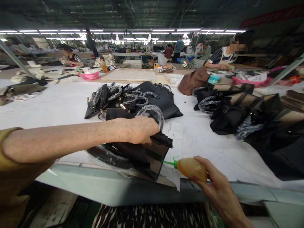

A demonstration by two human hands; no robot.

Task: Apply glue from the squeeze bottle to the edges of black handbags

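Observation:
My right hand (pixel 215 177) is wrapped round a squeeze bottle (pixel 191 167) of amber liquid. Its thin green nozzle points left, at the edge of a black and brown handbag (pixel 153 160) lying at the table's front edge. My left hand (pixel 142 129) is closed on black fabric of this handbag, its fingertips mostly hidden under the hand. A plastic-wrapped handle (pixel 114 158) of the bag curves out at the lower left. Just beyond my left hand lies a pile of black handbags (pixel 156 95), their handles wrapped in clear plastic.
More black and tan handbags (pixel 244 110) lie on the right. Behind them sits a brown cloth bundle (pixel 193 80). Pink basins (pixel 89 75) stand farther back, left and right. A co-worker in a striped shirt (pixel 220 58) is at the far right; others work behind.

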